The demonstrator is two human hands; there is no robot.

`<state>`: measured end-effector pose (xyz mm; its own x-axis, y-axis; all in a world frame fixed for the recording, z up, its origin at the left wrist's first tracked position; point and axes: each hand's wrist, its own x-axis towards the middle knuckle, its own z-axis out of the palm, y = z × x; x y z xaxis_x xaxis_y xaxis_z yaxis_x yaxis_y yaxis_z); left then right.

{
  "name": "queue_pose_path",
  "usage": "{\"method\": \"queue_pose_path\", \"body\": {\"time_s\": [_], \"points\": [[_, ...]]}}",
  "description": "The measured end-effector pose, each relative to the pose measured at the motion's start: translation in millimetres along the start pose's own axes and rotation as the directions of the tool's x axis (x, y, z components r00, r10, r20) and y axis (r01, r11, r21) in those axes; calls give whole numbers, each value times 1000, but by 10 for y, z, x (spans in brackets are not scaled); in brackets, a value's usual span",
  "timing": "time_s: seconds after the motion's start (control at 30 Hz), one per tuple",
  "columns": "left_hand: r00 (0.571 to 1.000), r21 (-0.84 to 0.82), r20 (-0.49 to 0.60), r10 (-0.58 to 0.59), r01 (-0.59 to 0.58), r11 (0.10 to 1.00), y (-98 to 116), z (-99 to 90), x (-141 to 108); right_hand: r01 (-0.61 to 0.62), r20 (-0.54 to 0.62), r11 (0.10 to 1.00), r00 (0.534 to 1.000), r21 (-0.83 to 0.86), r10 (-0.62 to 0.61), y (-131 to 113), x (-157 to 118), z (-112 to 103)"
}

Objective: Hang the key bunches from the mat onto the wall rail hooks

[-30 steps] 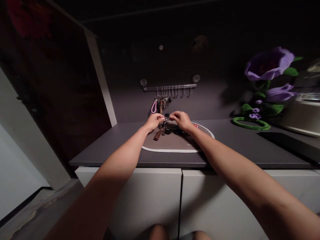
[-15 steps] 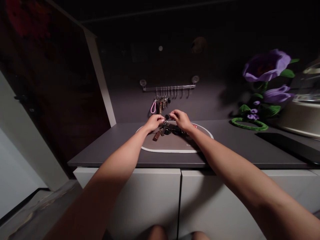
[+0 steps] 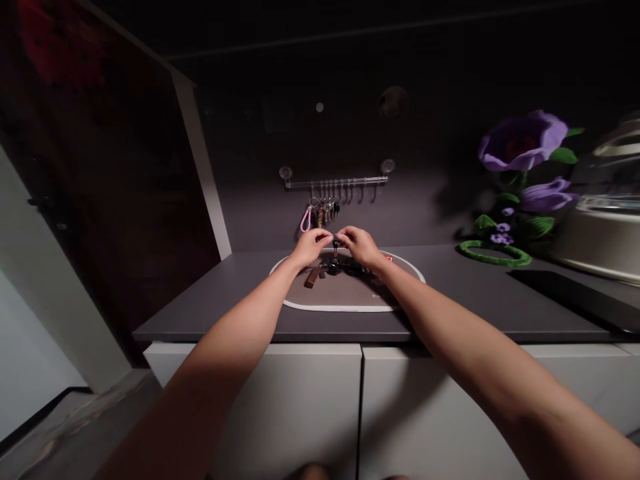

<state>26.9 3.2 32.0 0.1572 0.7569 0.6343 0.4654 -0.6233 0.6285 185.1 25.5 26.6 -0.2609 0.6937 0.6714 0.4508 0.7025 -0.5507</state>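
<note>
My left hand (image 3: 310, 247) and my right hand (image 3: 360, 245) meet in the middle of the counter, fingertips pinching a small black key ring piece (image 3: 335, 245) between them. Below it, a bunch of keys (image 3: 340, 268) lies on an oval taupe mat (image 3: 340, 293) with a white rim, partly hidden by my hands. A brown leather key strap (image 3: 313, 276) hangs off the left side of the bunch. The exact shape of the pinched piece is too small to make out.
A clear wall rail with hooks (image 3: 335, 181) holds several hanging keys (image 3: 325, 211) and a pink loop (image 3: 305, 221). Artificial purple flowers (image 3: 523, 150), a green ring (image 3: 495, 253), a steel pot (image 3: 600, 233) and a black slab (image 3: 565, 297) stand right. White cabinet doors (image 3: 300, 400) lie below the counter edge.
My hands have drawn closer, and their fingertips now meet over the small black piece. The whole scene sits slightly lower in the view than a second ago.
</note>
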Motion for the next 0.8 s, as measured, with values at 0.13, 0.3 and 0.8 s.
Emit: {"method": "queue_pose_path", "body": {"time_s": [0.13, 0.3, 0.8], "points": [[1000, -14, -20, 7, -7, 1000, -20, 17, 13, -63, 22, 988, 998, 141, 60, -8, 6, 22], [993, -166, -90, -77, 62, 984, -55, 77, 25, -187, 51, 891, 982, 413, 182, -10, 12, 56], [973, -368, -145, -182, 118, 922, -21, 132, 19, -201, -40, 818, 964, 539, 264, -25, 141, -27]]}}
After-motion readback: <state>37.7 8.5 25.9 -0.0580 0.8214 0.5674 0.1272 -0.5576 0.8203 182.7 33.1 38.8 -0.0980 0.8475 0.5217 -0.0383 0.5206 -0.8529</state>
